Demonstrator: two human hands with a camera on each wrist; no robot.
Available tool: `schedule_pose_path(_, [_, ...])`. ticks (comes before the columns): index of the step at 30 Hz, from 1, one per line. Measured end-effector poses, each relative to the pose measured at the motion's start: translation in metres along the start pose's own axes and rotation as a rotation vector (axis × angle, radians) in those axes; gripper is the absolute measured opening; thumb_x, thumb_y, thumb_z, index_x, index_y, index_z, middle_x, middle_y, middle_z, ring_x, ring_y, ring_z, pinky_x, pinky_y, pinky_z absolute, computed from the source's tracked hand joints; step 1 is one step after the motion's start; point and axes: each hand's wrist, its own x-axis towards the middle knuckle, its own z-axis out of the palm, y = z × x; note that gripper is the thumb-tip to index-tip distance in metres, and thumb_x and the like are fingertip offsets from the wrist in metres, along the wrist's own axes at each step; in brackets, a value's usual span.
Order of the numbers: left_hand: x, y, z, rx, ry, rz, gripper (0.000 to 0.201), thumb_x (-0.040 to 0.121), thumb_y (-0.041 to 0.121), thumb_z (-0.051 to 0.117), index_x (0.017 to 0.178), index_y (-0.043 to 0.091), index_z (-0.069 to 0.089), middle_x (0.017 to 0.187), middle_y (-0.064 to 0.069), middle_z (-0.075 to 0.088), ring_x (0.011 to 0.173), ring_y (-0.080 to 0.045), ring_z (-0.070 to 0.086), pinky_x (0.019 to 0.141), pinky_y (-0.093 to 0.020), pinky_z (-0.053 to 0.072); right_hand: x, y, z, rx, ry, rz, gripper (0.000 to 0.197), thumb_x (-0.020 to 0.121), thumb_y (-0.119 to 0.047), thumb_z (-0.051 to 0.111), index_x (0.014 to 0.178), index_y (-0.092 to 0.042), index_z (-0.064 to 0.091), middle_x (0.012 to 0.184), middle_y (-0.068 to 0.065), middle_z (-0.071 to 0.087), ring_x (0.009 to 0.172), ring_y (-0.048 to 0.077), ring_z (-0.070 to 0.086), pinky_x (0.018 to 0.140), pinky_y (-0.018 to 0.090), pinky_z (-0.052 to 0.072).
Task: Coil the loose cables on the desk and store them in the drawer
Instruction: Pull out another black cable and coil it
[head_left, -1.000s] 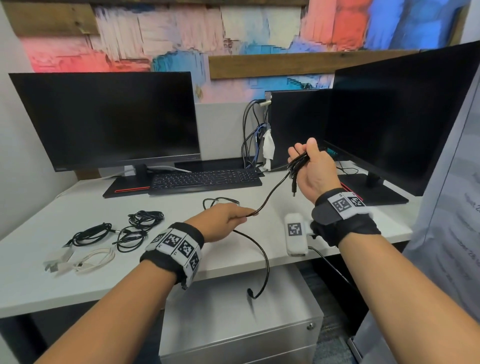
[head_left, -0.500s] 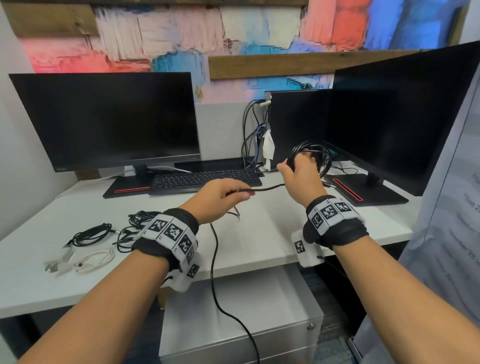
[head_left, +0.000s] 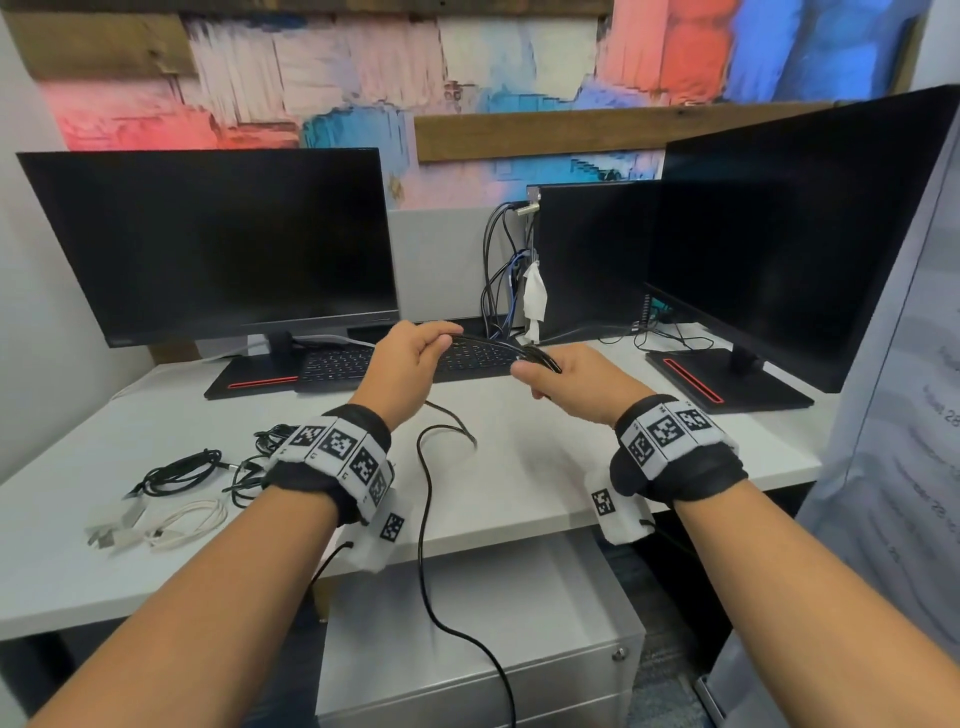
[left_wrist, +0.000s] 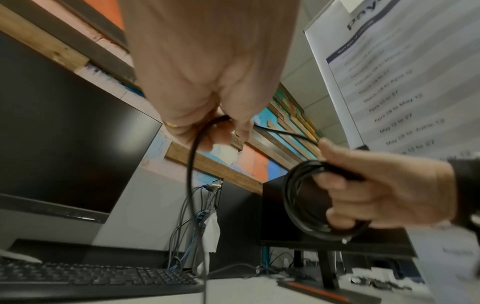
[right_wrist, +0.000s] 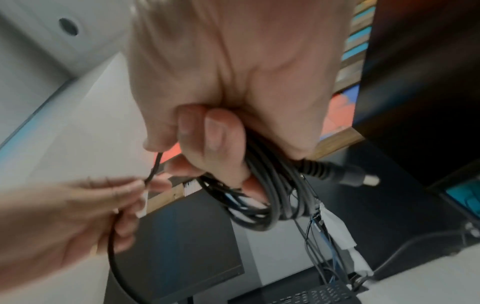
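Observation:
My right hand (head_left: 558, 376) grips a half-wound coil of black cable (right_wrist: 262, 205) above the desk, its loops hanging under the curled fingers (left_wrist: 345, 197), a plug sticking out beside them. My left hand (head_left: 415, 345) pinches the same black cable (left_wrist: 192, 164) a short way to the left, above the keyboard. The free tail (head_left: 423, 519) drops over the white desk (head_left: 545, 483) edge and hangs in front of the grey drawer cabinet (head_left: 483, 639), whose drawers are closed.
Several coiled black cables (head_left: 182, 470) and a white cable (head_left: 182, 519) lie at the desk's left. A keyboard (head_left: 405, 358) sits between two black monitors (head_left: 218, 244) (head_left: 779, 234). Plugged-in wires (head_left: 498, 280) hang at the back. A poster board (head_left: 893, 441) stands at right.
My right hand dropped lower and leftward with more loops on the coil. My left hand rose and moved up beside it, sliding along the cable; the tail now hangs further down past the desk edge.

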Motion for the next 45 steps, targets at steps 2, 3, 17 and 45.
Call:
schedule_pose_path(2, [-0.003,-0.005,0.004,-0.003,-0.037,-0.012,0.03,0.099,0.018,0.042,0.123,0.019,0.06,0.093,-0.004,0.059,0.093,-0.021,0.057,0.089,-0.03,0.043,0.0,-0.002,-0.001,0.121,-0.029,0.028,0.047,0.095,-0.049,0.045,0.062,-0.016,0.052,0.048,-0.005,0.042,0.043,0.011,0.037,0.05,0.023,0.034])
schedule_pose_path(3, [-0.005,-0.008,0.007,0.024,-0.065,-0.019,0.031,0.099,0.019,0.041,0.124,0.021,0.06,0.091,-0.001,0.062,0.095,-0.021,0.059,0.091,-0.032,0.043,0.0,-0.003,-0.001,0.203,-0.048,0.047,0.049,0.096,-0.048,0.042,0.061,-0.015,0.05,0.044,-0.005,0.037,0.04,0.011,0.032,0.047,0.023,0.03])
schedule_pose_path(17, [-0.03,-0.008,0.032,-0.147,-0.32,-0.38,0.019,0.098,0.02,0.029,0.092,0.011,0.045,0.084,-0.009,0.055,0.046,-0.018,0.057,0.042,-0.022,0.042,0.003,-0.007,0.003,1.002,-0.04,0.086,0.049,0.102,-0.042,0.027,0.061,-0.018,0.04,0.037,-0.007,0.023,0.033,0.012,0.019,0.064,0.03,0.039])
schedule_pose_path(45, [-0.044,0.012,0.007,-0.097,-0.763,-0.064,0.009,0.095,0.021,0.047,0.094,0.023,0.056,0.079,0.001,0.055,0.076,-0.01,0.066,0.08,-0.033,0.05,0.014,-0.044,-0.012,1.154,0.467,-0.04,0.024,0.1,-0.025,0.046,0.084,-0.012,0.057,0.081,0.0,0.056,0.072,0.009,0.053,0.068,0.024,0.047])
